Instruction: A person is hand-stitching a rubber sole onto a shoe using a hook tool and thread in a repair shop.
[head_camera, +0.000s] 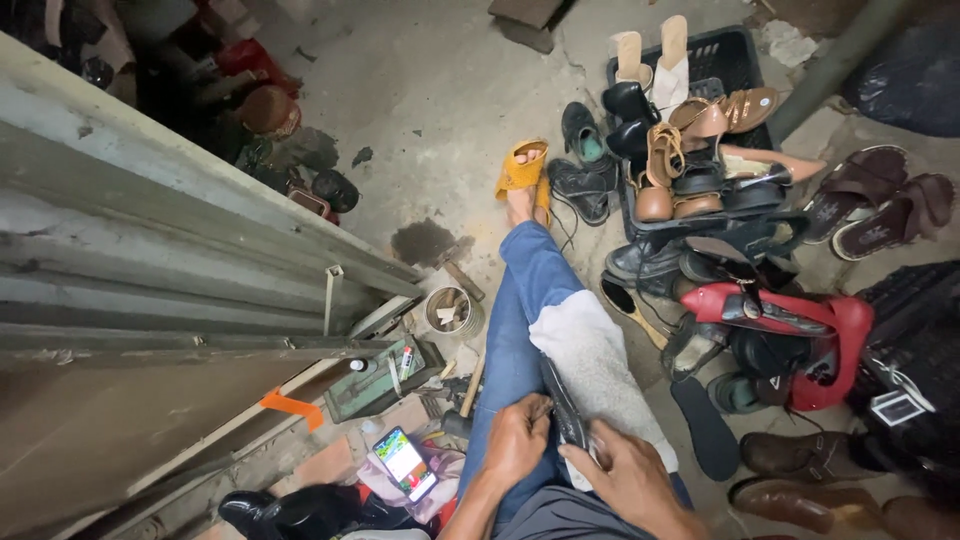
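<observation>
Shoes crowd the floor to the right of both hands: a black crate far ahead holds sandals and heels, a red shoe lies just right of the knee, brown leather shoes sit close beside the right hand, and a loose dark sole lies between them and the leg. The left hand is curled shut around the near end of a dark shoe that rests on a grey cloth over the person's lap; the right hand lies half-closed on the same shoe, fingers pressed to its edge. A small white tag with a dark border hangs on a black bag, well right of the right hand. Left of the left hand a phone with a lit, colourful screen lies on pinkish cloth, and a hammer lies just beside the thigh. Beyond it stand a green metal box and a round tin of bits. An orange strip marks the corrugated sheet that walls off the left side. Far ahead, the outstretched foot wears a yellow sandal.
</observation>
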